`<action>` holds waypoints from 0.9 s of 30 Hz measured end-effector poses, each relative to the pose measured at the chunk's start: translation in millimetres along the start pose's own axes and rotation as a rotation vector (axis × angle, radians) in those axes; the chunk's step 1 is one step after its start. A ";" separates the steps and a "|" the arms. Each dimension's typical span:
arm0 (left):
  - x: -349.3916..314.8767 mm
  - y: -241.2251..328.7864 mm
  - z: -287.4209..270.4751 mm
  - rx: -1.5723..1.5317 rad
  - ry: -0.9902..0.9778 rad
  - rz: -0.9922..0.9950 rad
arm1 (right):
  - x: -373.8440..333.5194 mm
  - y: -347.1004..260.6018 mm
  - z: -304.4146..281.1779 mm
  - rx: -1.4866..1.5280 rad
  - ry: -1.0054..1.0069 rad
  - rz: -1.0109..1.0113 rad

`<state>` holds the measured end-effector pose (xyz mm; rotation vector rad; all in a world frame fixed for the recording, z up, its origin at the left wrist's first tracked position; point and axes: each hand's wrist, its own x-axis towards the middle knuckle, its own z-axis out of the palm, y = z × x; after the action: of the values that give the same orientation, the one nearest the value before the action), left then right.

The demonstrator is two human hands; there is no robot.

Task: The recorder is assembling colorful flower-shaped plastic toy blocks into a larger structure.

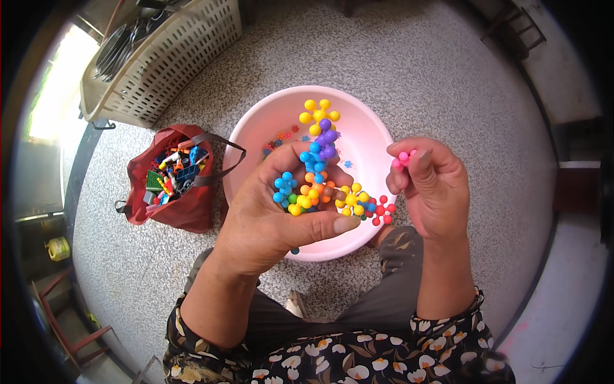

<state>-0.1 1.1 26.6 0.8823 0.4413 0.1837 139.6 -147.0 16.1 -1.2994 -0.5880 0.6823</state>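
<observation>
My left hand (pixel 272 198) is closed around a cluster of joined ball-ended toy connectors (pixel 313 163), held above a pink basin (pixel 252 118). Yellow and purple pieces rise at its top, blue and orange ones sit in the middle, and a branch of yellow, brown and red ones reaches right past my thumb. To the right, apart from the cluster, my right hand (pixel 438 185) pinches a single pink ball connector (pixel 403 159) between thumb and fingers. Small loose connectors (pixel 281 137) in red, orange and blue lie on the basin floor, partly hidden behind my left hand.
Left of the basin, a red bag (pixel 198 214) full of mixed building blocks stands on the speckled floor (pixel 448 83); its dark handle loops to the basin's rim. A cream slotted basket (pixel 182 57) is at the upper left. A wooden chair frame (pixel 70 345) appears lower left.
</observation>
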 end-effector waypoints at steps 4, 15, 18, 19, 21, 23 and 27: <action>0.8 2.7 2.8 0.014 0.058 0.021 | -6.2 -8.4 17.6 0.038 0.034 -0.047; 3.7 -3.4 -1.1 0.005 0.061 0.077 | -7.2 -7.1 20.6 -0.405 0.056 -0.353; 3.9 -4.6 -1.9 0.063 0.042 0.111 | -7.1 -10.9 24.7 -0.538 0.035 -0.381; 4.0 -5.2 -1.8 0.078 0.047 0.124 | -6.1 -10.4 25.0 -0.553 0.003 -0.408; 4.5 -6.5 -2.7 0.077 0.041 0.128 | -3.6 -8.6 24.8 -0.566 -0.029 -0.436; 5.4 -8.2 -3.5 0.073 0.032 0.131 | -1.4 -5.9 23.5 -0.734 -0.071 -0.576; 6.3 -11.4 -4.4 0.066 0.029 0.141 | -3.4 -1.8 28.4 -0.669 -0.038 -0.541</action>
<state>3.3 -0.9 13.4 0.9774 0.4136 0.3133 116.8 -131.0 22.9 -1.6364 -1.2098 0.0463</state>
